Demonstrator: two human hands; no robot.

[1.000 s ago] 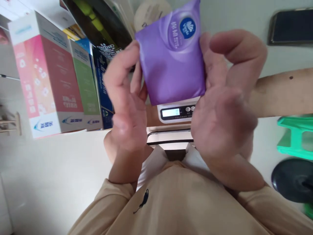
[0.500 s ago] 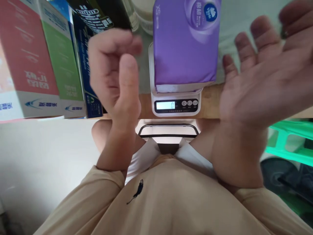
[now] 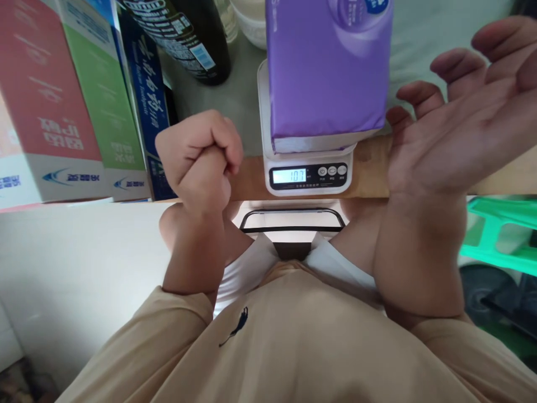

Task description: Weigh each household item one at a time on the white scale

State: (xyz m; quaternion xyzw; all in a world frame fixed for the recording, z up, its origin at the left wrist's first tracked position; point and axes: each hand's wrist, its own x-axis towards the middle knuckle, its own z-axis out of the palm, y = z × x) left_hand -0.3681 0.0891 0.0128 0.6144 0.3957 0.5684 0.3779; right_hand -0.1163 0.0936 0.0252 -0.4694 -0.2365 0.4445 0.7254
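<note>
A purple soft pack of tissues (image 3: 329,78) lies on a white kitchen scale (image 3: 265,134), its near end resting just behind the lit display (image 3: 289,176), which reads what looks like 107. Left of the scale, my left hand (image 3: 201,157) is curled into a fist with the thumb folded in, and no object shows in it. On the other side, my right hand (image 3: 457,123) is palm up with its fingers apart and slightly bent, holding nothing. Neither hand touches the tissue pack or the scale.
At the left stand a red box (image 3: 46,84), a green box (image 3: 98,89) and a blue toothpaste box (image 3: 146,106). A dark bottle (image 3: 197,45) and a white container (image 3: 251,22) are behind. A green plastic stool (image 3: 486,235) is below right.
The scale reading has gone from 0 to about 107. My left hand has closed from a loose curl into a fist and moved down. My right hand stays open, slightly lower.
</note>
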